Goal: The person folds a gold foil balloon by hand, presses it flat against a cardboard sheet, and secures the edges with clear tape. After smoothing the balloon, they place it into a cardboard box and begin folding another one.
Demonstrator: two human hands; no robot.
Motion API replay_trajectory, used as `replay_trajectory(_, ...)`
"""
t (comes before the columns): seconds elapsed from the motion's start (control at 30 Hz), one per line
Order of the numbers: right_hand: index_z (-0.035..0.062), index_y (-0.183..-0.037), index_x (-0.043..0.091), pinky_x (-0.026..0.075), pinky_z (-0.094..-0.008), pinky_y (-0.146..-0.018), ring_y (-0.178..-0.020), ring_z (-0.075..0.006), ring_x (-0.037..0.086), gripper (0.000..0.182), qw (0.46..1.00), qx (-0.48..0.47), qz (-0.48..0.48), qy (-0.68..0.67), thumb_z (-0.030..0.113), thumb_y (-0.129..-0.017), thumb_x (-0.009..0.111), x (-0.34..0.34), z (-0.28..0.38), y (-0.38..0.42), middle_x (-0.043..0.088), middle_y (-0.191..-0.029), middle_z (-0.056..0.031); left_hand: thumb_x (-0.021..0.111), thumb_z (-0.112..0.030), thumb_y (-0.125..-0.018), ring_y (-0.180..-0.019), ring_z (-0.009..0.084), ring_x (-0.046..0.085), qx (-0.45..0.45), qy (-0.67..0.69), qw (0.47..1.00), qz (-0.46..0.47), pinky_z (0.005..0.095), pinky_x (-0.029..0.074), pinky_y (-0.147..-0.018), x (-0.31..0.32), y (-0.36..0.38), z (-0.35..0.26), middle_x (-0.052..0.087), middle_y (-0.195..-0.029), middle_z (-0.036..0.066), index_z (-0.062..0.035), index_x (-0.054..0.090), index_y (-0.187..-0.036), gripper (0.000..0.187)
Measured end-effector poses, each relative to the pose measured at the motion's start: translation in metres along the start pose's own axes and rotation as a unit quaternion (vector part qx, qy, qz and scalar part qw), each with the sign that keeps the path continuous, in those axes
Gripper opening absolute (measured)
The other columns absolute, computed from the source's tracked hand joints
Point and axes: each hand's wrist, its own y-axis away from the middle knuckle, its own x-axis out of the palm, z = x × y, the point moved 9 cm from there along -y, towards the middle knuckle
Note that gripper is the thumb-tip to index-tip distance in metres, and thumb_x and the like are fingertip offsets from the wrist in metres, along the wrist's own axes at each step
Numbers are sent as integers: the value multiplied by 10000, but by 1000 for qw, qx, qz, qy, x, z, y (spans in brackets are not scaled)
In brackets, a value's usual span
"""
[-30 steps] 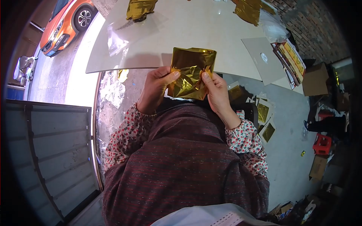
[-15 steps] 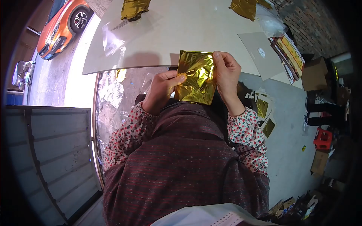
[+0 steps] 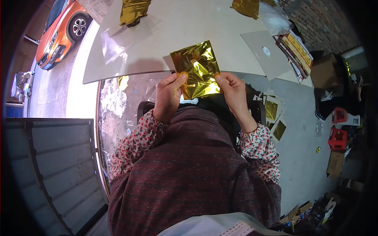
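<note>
A shiny, wrinkled gold foil sheet (image 3: 199, 69), roughly square, is held up between both hands at the table's near edge, tilted slightly. My left hand (image 3: 169, 94) pinches its lower left edge, with the thumb on the front. My right hand (image 3: 235, 94) grips the lower right edge between thumb and fingers. The fingers behind the foil are partly hidden. Beyond it, on the pale table (image 3: 185, 23), lie a gold foil bundle (image 3: 134, 11) and a second gold bundle (image 3: 247, 7).
Clear plastic film (image 3: 112, 49) lies on the table's left part. A grey board (image 3: 260, 53) and printed boxes (image 3: 297, 55) sit at the right. Gold-centred cards (image 3: 271, 110) are on the floor, near red stools (image 3: 337, 138). A metal panel (image 3: 59, 165) stands at left.
The foil has moved up and slightly left and is now tilted. My right hand has slid from its top right corner down to the lower right edge. The camera view has shifted a little.
</note>
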Motion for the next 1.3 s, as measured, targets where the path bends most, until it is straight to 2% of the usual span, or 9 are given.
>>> replay_trajectory(0.13, -8, -1044, 654, 556, -243, -740, -838, -88, 658, 194, 999, 26, -27, -31, 160, -949, 651, -1, 12, 5, 695, -940, -31, 454, -72, -1020, -1104, 175, 583, 11, 75, 997, -11, 307, 458, -990, -3, -8, 5, 619, -1170, 128, 65, 574, -1183, 245)
replay_trajectory(0.23, -8, -1075, 643, 566, -253, -722, -836, -93, 664, 219, 999, 18, -4, -35, 159, -936, 668, -4, 9, 2, 700, -952, -50, 456, -75, -1019, -1132, 190, 576, 32, 111, 993, -23, 343, 446, -1022, 7, -6, 1, 607, -1204, 127, 48, 562, -1203, 245)
replay_trajectory(0.43, -17, -1038, 645, 543, -231, -658, -761, -69, 646, 162, 998, -16, -16, -50, 103, -931, 664, -7, 12, -7, 708, -892, -47, 455, -104, -1025, -1192, 223, 557, -11, 121, 993, -2, 380, 435, -1046, 8, -5, 16, 587, -1254, 121, 11, 537, -1239, 256)
replay_trajectory(0.53, -10, -1026, 644, 541, -229, -663, -758, -79, 648, 135, 997, -17, -46, -59, 95, -941, 646, -9, 25, -5, 701, -899, -53, 484, -145, -1026, -1153, 219, 581, -43, 149, 988, -18, 378, 459, -1023, 8, -7, 22, 595, -1239, 106, -5, 536, -1223, 247)
replay_trajectory(0.77, -16, -1037, 638, 544, -256, -668, -755, -132, 668, 176, 989, -117, -81, -46, 146, -981, 598, -11, 25, 25, 685, -879, -93, 482, -170, -1030, -1199, 214, 552, -36, 199, 977, -61, 394, 439, -1048, -5, -13, 31, 566, -1291, 96, -42, 498, -1274, 276)
replay_trajectory(0.87, -12, -973, 647, 514, -216, -617, -701, -86, 643, 120, 995, -25, -48, -82, 105, -948, 638, 13, 21, 27, 687, -839, -53, 489, -167, -1027, -1198, 213, 554, -14, 204, 977, -67, 391, 440, -1045, -6, -12, 27, 574, -1286, 92, -56, 511, -1264, 263)
replay_trajectory(0.9, -25, -989, 646, 526, -230, -594, -687, -130, 675, 158, 995, -23, -21, -91, 128, -957, 631, 22, 16, 24, 708, -864, -99, 492, -166, -1025, -1194, 213, 557, -5, 202, 977, -61, 392, 442, -1043, -4, -11, 25, 578, -1280, 91, -61, 518, -1258, 257)
replay_trajectory(1.03, -1, -917, 652, 413, -162, -480, -571, -26, 590, 149, 996, -11, -16, -86, 143, -921, 689, 38, 12, 17, 667, -699, -8, 502, -154, -1017, -1202, 197, 552, 20, 207, 978, -15, 371, 454, -1025, 7, -9, 18, 581, -1278, 74, -82, 507, -1259, 252)
replay_trajectory(1.3, 20, -819, 634, 441, -183, -485, -561, -59, 604, 224, 999, -11, -14, -28, 195, -960, 640, 42, 13, 8, 654, -674, -28, 484, -149, -1023, -1180, 204, 567, 31, 191, 981, -21, 383, 458, -1013, 9, -7, 19, 586, -1269, 71, -85, 518, -1247, 235)
